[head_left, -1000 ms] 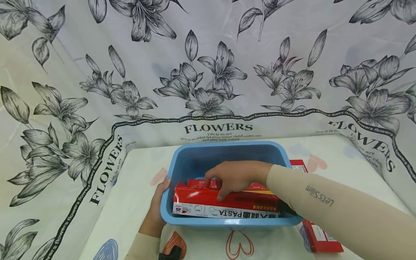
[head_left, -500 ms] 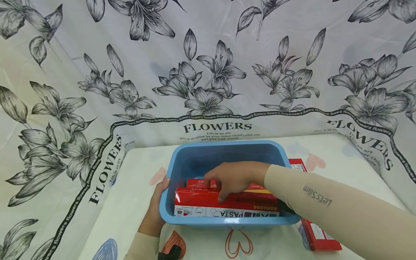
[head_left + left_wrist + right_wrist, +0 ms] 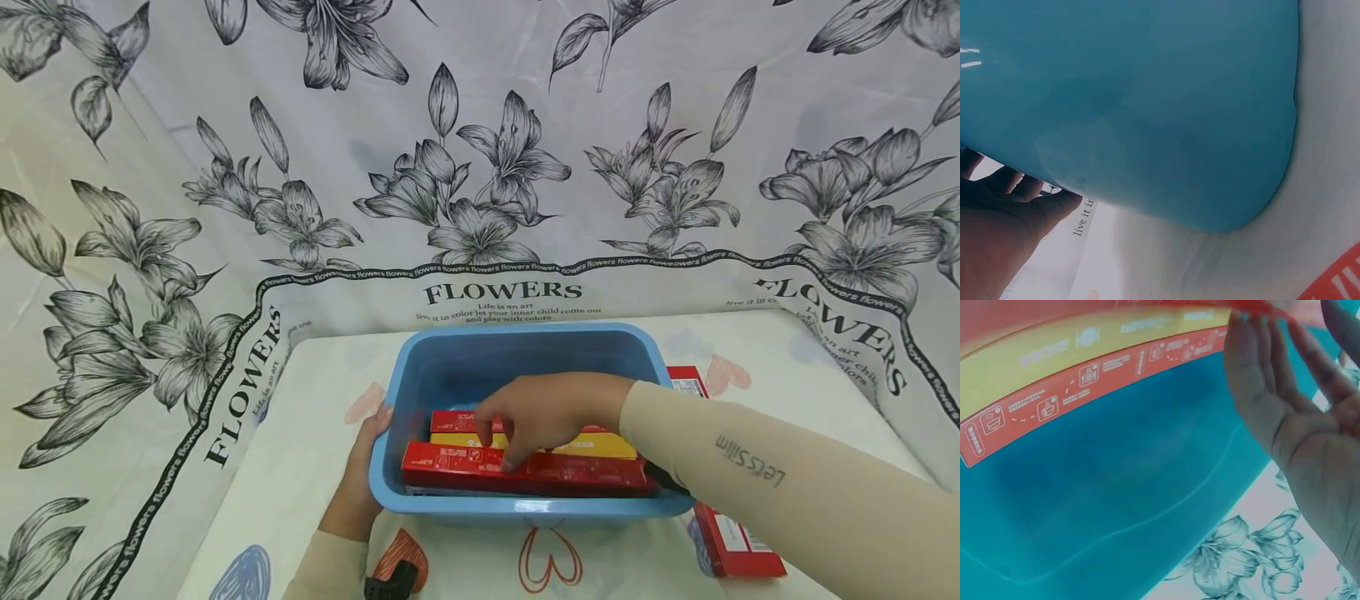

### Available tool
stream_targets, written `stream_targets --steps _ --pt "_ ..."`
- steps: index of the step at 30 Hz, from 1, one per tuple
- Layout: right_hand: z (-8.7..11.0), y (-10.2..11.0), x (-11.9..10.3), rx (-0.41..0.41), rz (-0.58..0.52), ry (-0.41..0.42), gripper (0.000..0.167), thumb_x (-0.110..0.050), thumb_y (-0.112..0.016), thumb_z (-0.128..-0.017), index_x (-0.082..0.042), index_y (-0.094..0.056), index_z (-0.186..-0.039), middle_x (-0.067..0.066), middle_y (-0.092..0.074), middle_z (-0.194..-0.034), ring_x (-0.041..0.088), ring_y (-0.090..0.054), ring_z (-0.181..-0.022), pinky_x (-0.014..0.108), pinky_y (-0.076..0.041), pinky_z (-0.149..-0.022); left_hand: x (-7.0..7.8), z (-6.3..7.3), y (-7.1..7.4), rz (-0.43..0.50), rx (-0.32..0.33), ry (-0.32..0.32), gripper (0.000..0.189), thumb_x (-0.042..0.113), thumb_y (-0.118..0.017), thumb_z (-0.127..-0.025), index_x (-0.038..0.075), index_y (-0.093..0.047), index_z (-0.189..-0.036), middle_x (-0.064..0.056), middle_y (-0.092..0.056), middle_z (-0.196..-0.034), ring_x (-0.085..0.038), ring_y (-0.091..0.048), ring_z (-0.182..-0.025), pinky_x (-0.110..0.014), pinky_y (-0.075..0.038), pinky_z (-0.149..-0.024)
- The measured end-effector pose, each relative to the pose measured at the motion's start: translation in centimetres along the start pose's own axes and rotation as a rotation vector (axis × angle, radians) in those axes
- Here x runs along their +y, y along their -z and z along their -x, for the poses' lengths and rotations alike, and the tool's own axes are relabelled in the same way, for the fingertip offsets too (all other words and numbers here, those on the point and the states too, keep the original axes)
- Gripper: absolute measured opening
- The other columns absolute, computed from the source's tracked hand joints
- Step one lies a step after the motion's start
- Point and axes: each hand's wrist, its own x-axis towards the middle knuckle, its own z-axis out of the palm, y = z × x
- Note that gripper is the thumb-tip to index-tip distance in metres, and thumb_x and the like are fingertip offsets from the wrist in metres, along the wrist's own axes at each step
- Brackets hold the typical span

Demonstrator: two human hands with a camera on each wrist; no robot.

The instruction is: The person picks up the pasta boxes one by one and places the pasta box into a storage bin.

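A blue plastic bin [image 3: 525, 505] stands on the table, with several boxes set side by side in its front half. My left hand [image 3: 366, 467] grips the bin's left rim; the left wrist view shows that hand [image 3: 1004, 219] at the edge of the blue wall. My right hand [image 3: 543, 419] reaches into the bin and pinches the front red pasta box [image 3: 450, 473] by its top. Behind that box are a yellow strip [image 3: 600, 445] and a red strip [image 3: 452, 421]. In the right wrist view my right hand's fingers [image 3: 1272, 362] meet the blurred red box.
Red boxes lie on the table right of the bin, one near the back [image 3: 687, 380] and one in front [image 3: 738, 546], partly hidden by the right sleeve [image 3: 750, 467]. A floral curtain [image 3: 480, 167] hangs behind the heart-patterned cloth [image 3: 322, 375].
The pasta box has turned under my right hand: its white lettered face has gone out of sight, and its red narrow side now faces up. More of the yellow strip shows behind it.
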Motion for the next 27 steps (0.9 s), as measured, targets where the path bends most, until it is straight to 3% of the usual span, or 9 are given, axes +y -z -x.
stream_targets --steps 5,11,18,27 --pt "0.4 0.0 -0.3 -0.051 -0.018 0.029 0.026 -0.029 -0.084 -0.097 -0.029 -0.074 -0.12 -0.011 -0.068 -0.103 0.014 -0.067 -0.092 0.035 -0.059 -0.076 0.1 0.1 0.0 -0.009 0.033 0.045 0.08 0.057 -0.045 -0.105 0.022 -0.025 -0.174 -0.019 -0.035 -0.171 -0.054 -0.038 -0.149 -0.066 -0.051 -0.102" --pt "1.2 0.8 0.1 0.001 -0.014 0.046 0.026 -0.03 -0.08 -0.101 -0.026 -0.074 -0.126 -0.012 -0.066 -0.107 0.013 -0.063 -0.101 0.036 -0.057 -0.083 0.2 0.0 -0.1 -0.003 0.024 0.044 0.08 0.058 -0.042 -0.105 0.021 -0.023 -0.174 -0.02 -0.032 -0.172 -0.054 -0.037 -0.15 -0.068 -0.047 -0.105" --pt "2.2 1.9 0.8 0.062 -0.029 0.048 0.027 -0.035 -0.08 -0.101 -0.033 -0.073 -0.127 -0.012 -0.067 -0.11 0.015 -0.062 -0.106 0.037 -0.057 -0.087 0.3 0.0 0.0 -0.001 0.01 0.035 0.081 0.06 -0.039 -0.106 0.021 -0.02 -0.175 -0.021 -0.03 -0.173 -0.055 -0.034 -0.15 -0.071 -0.043 -0.108" --pt "3.9 3.0 2.1 0.128 -0.072 0.086 0.036 -0.036 -0.077 -0.104 -0.025 -0.069 -0.137 -0.009 -0.068 -0.11 0.017 -0.064 -0.104 0.04 -0.055 -0.091 0.2 0.0 -0.2 -0.007 -0.007 0.009 0.08 0.059 -0.037 -0.106 0.023 -0.018 -0.175 -0.019 -0.026 -0.174 -0.055 -0.029 -0.153 -0.075 -0.036 -0.111"
